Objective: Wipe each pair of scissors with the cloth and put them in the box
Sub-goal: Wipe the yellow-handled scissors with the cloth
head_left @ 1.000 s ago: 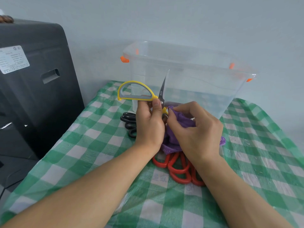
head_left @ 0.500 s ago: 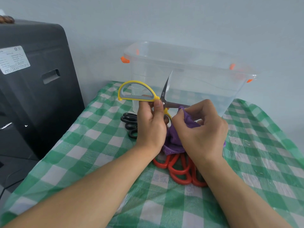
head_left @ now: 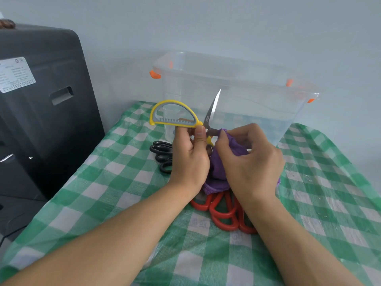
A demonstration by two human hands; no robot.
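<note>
My left hand (head_left: 190,155) holds the yellow-handled scissors (head_left: 175,116) by the handle near the pivot, above the table. The scissors are spread, one blade pointing up, the other lying to the right. My right hand (head_left: 250,159) pinches the purple cloth (head_left: 221,168) around that lower blade close to the pivot. The clear plastic box (head_left: 233,96) with orange clips stands just behind the hands. Black scissors (head_left: 161,152) lie on the table left of my left hand. Red-handled scissors (head_left: 223,212) lie under my wrists, partly hidden.
A green and white checked tablecloth (head_left: 115,182) covers the table. A tall black appliance (head_left: 41,104) with a white label stands close along the table's left edge. A pale wall rises right behind the box.
My right hand with the cloth slid out to the right along the lower blade, then came back toward the pivot. The left hand has kept the scissors steady.
</note>
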